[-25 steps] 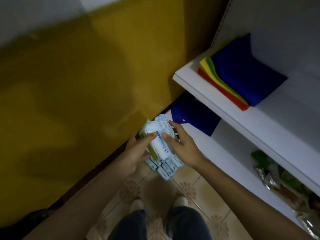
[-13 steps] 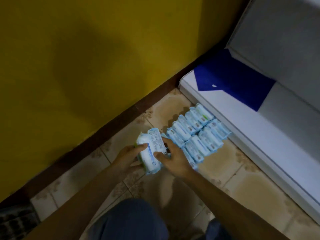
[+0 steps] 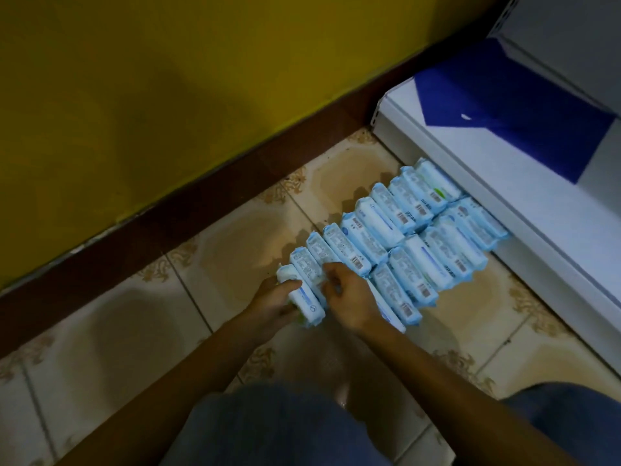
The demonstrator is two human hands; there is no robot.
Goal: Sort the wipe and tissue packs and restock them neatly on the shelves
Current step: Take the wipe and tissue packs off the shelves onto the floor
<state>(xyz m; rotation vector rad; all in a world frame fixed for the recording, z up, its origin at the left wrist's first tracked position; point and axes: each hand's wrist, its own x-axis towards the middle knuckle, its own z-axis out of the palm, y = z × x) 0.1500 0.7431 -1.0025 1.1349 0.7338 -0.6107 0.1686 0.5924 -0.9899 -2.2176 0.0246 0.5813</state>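
Several light-blue wipe packs [image 3: 396, 237] stand on edge in two rows on the tiled floor, running diagonally up to the white bottom shelf [image 3: 524, 210]. At the near end of the left row, my left hand [image 3: 272, 304] grips a white-and-blue wipe pack [image 3: 304, 299] that touches the row. My right hand [image 3: 349, 297] has its fingers curled on the neighbouring packs [image 3: 314, 267] at that end.
A yellow wall [image 3: 168, 79] with a dark brown skirting [image 3: 201, 203] runs along the left. A blue sheet [image 3: 504, 105] lies on the bottom shelf under a grey upper shelf [image 3: 571, 45]. My knees in blue trousers [image 3: 268, 428] fill the lower edge.
I have crouched lower and the view dropped to the floor. Both hands carried the held packs down and set them against the near end of the left row.
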